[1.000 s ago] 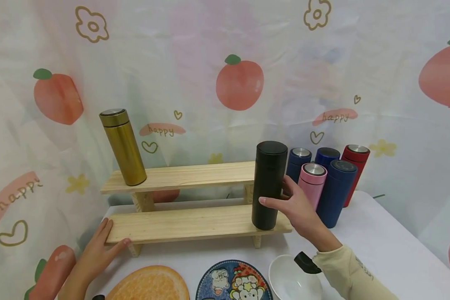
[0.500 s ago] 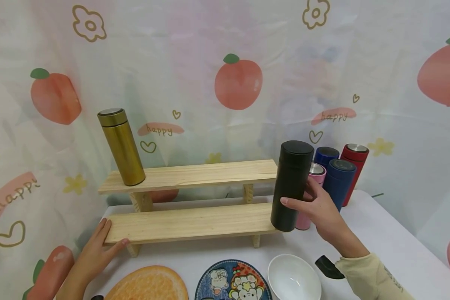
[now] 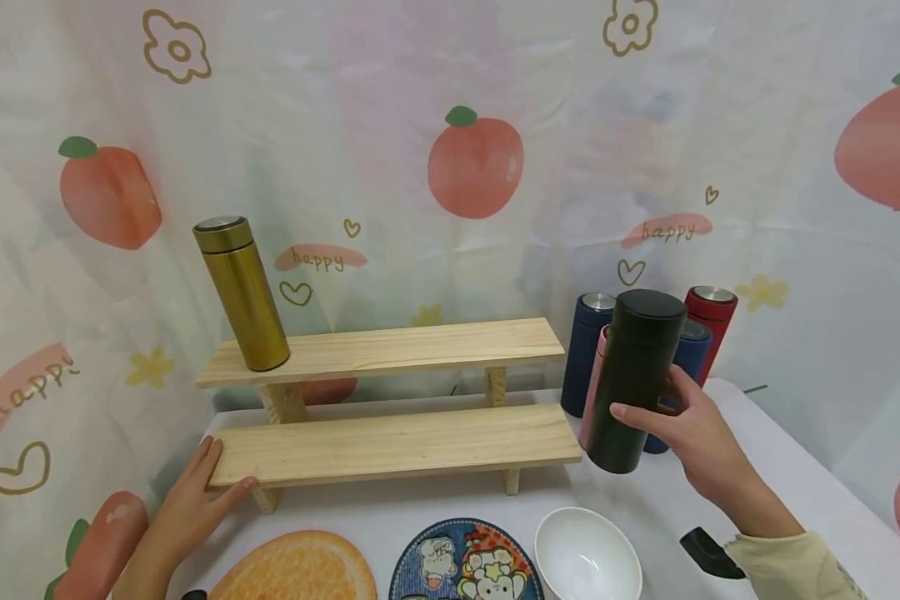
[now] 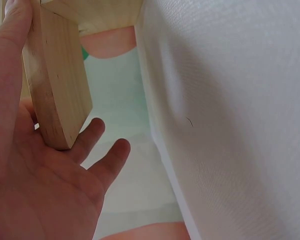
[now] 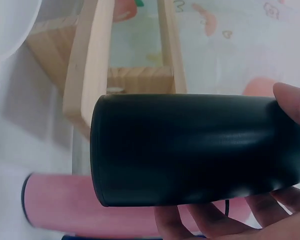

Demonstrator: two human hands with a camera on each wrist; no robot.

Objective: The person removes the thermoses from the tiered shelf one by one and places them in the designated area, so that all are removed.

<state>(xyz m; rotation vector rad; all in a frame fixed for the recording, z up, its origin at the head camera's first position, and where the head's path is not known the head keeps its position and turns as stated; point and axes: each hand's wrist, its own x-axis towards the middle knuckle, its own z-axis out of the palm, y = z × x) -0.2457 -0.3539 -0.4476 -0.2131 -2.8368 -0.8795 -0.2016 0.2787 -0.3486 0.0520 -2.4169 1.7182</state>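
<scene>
My right hand (image 3: 708,442) grips a black thermos (image 3: 637,375) round its body, thumb in front and fingers behind. The thermos leans slightly, just right of the lower board's end. In the right wrist view the thermos (image 5: 190,150) lies across the picture, overlapping a pink thermos (image 5: 60,200). My left hand (image 3: 180,517) holds the left end of a two-tier wooden shelf (image 3: 397,446) at its lower board. The left wrist view shows that board end (image 4: 55,90) between thumb and fingers, two fingers reaching past it. A gold thermos (image 3: 243,300) stands on the upper board's left end.
Dark blue (image 3: 587,350) and red thermoses (image 3: 712,312) stand right of the shelf, partly hidden by the black one. Along the front lie an orange-brown oval mat (image 3: 300,571), a round cartoon mat (image 3: 465,567), a white bowl (image 3: 588,554) and a black handle (image 3: 708,552).
My right hand has carried the black thermos off the lower board's right end, rightward in front of the other thermoses. My left hand has stayed on the shelf.
</scene>
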